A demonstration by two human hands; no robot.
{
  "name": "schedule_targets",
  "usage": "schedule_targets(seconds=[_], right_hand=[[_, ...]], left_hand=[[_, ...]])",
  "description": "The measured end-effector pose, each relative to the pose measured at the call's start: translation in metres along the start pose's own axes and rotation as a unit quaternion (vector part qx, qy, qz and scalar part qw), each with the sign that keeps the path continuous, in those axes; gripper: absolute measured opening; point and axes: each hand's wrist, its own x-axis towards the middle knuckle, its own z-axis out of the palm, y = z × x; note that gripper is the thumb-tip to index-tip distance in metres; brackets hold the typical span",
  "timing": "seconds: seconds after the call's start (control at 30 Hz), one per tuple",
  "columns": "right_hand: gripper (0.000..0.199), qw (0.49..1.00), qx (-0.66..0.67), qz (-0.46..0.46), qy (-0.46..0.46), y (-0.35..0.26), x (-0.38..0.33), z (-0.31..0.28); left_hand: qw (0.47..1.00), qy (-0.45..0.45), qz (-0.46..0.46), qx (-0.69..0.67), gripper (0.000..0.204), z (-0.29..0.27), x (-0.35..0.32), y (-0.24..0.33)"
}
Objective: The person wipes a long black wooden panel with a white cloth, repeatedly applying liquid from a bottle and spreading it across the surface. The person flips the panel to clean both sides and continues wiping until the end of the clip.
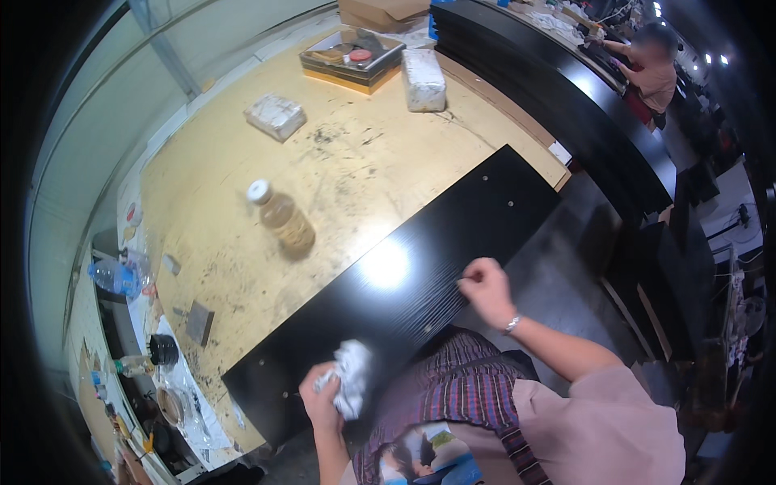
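Observation:
A long black panel [339, 311] with a wood-grain sheen and small round holes near its ends lies aslant along the near edge of the table. My left hand [321, 398] is closed around a crumpled white cloth [353, 376] over the panel's near left part. My right hand [490, 293] is above the panel's near edge, right of its middle, with fingers curled into a pinch. Whatever those fingers hold, if anything, is too small to make out. Beyond the panel a bottle [284, 222] of amber liquid with a white cap stands on the table.
The stained yellowish table [194, 218] carries two wrapped white blocks [276, 116], an open box [356, 69] of odds and ends, and a small dark block [200, 322]. Stacked black panels [558, 89] stand at right. Bottles [113, 276] line the left side. A person [651, 73] works far right.

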Motion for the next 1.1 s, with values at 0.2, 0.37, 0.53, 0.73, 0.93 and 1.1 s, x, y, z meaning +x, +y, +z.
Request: schedule_targets(seconds=[0.2, 0.37, 0.53, 0.73, 0.93, 1.1], right_hand=[[0.035, 0.863, 0.299, 0.407, 0.032, 0.085, 0.044, -0.085], [0.043, 0.789, 0.396, 0.47, -0.013, 0.085, 0.069, -0.068], [0.029, 0.763, 0.467, 0.436, -0.102, 0.093, 0.068, -0.081], [0.028, 0.744, 0.507, 0.401, -0.17, 0.083, 0.071, -0.095], [0.029, 0.697, 0.575, 0.384, -0.187, 0.079, 0.082, -0.102], [0.03, 0.693, 0.62, 0.331, -0.162, 0.055, 0.103, -0.137]], left_hand=[[0.957, 0.032, -0.285, -0.043, 0.038, 0.012, -0.067, -0.061], [0.896, 0.104, -0.312, -0.299, 0.044, 0.061, -0.064, -0.056], [0.883, 0.151, -0.288, -0.338, 0.054, 0.056, -0.049, -0.066], [0.865, 0.139, -0.298, -0.378, 0.041, 0.026, -0.053, -0.06], [0.882, 0.16, -0.21, -0.39, 0.028, 0.032, -0.05, -0.056], [0.904, 0.178, -0.108, -0.372, 0.024, 0.069, -0.067, -0.006]])
